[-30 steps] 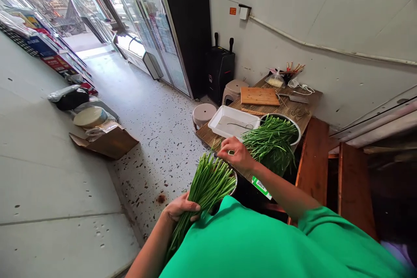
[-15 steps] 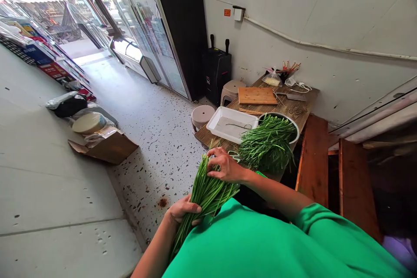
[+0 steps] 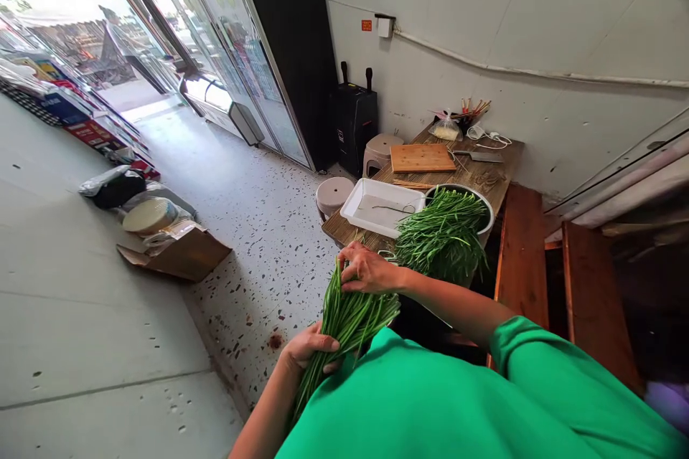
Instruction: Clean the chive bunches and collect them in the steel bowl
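Observation:
A thick bunch of green chives [image 3: 349,319] lies slanted in front of my body, its cut ends fanned toward the table. My left hand [image 3: 311,348] is wrapped around its lower part, the thumb across the stalks. At the upper end, my right hand [image 3: 367,269] has its fingers curled and pinching at the tips of a few stalks; the exact spot between the fingertips is partly hidden. Beyond my right forearm, a loose heap of chives [image 3: 444,233] spills over the front of a round bowl [image 3: 489,219].
The wooden table [image 3: 479,176] holds a white plastic tray [image 3: 371,226] with a thin dark cord in it, a cutting board [image 3: 423,158], a cleaver [image 3: 486,156] and a bag [image 3: 446,128]. Two stools [image 3: 334,192] stand beside it. An open cardboard box [image 3: 183,256] sits by the left wall; wooden benches [image 3: 522,258] are at right.
My right hand has shifted slightly left and up at the stalk ends. My left hand keeps its hold on the bunch. The view has turned slightly.

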Motion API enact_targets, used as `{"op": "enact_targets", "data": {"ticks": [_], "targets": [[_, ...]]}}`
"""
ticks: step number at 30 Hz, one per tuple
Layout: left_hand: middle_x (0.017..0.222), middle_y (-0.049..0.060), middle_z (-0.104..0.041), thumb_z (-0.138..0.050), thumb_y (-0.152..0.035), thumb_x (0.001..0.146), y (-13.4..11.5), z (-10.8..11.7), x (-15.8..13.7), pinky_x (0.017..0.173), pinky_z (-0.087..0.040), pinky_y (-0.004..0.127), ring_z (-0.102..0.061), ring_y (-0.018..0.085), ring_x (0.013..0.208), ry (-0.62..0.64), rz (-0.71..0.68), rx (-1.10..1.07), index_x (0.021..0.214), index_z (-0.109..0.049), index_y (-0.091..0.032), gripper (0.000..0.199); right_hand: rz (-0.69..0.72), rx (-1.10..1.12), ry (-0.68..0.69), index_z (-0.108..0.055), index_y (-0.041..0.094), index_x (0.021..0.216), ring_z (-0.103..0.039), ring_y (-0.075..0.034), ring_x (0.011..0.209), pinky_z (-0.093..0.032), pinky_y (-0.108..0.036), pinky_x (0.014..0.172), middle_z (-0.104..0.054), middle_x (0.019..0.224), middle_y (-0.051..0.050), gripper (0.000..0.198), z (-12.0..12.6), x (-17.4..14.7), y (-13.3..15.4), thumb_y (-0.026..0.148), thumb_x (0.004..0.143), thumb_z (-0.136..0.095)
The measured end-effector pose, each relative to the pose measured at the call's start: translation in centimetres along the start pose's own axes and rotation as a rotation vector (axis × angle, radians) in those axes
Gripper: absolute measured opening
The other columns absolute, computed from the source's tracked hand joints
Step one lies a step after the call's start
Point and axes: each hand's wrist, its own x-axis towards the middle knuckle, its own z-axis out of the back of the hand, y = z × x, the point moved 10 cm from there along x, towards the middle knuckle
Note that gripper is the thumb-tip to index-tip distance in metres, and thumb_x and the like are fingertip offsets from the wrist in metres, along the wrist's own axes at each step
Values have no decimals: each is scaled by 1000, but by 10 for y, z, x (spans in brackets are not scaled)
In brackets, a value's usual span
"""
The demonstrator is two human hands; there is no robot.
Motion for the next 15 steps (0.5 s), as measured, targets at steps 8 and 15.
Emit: {"op": "enact_targets", "data": {"ticks": [8,15], "targets": [[59,5,-60,-73,-30,60,0,11,-6,29,-29,16,-43,6,32,-14,-82,3,97,-62,-5,46,-290,402,-395,-68,14,64,-57,-14,72,-41,-25,67,-63,75,-4,28,42,-12,-60,37,78,-63],[59,4,-59,-77,-30,56,4,14,-19,30,-29,17,-42,6,33,-40,-50,54,91,-64,-5,45,-563,371,-325,-55,13,53,-36,-7,50,-27,-23,50,-42,49,5,41,41,-27,-104,50,71,-64]]}}
